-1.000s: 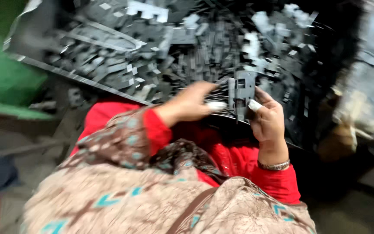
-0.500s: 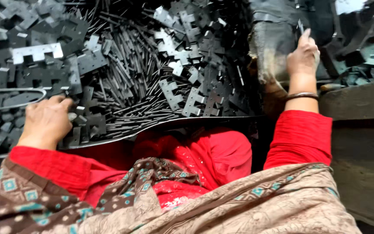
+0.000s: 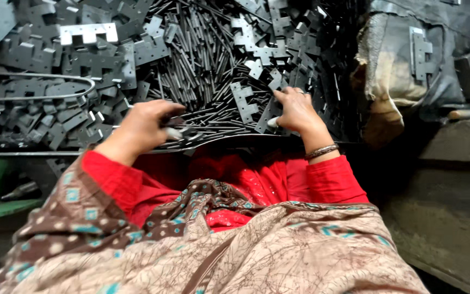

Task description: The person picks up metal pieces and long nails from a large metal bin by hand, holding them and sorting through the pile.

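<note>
Gripping loosely, the left hand (image 3: 142, 126) is curling its grip around a few thin metal pins (image 3: 178, 132) at the near edge of the pile, fingers half closed over them. At about three o'clock from it, the right hand (image 3: 296, 111) is pinching a flat notched metal plate (image 3: 270, 111) between thumb and fingers, its grip nearly closed on the plate's lower end. Both hands are resting on a heap of dark rods (image 3: 202, 60) and notched plates (image 3: 99, 60) filling the tray (image 3: 229, 140), whose rim is running just under the wrists. At two o'clock a worn sack (image 3: 393, 71) is sitting beside the heap. A bangle (image 3: 322, 151) is circling the right wrist.
</note>
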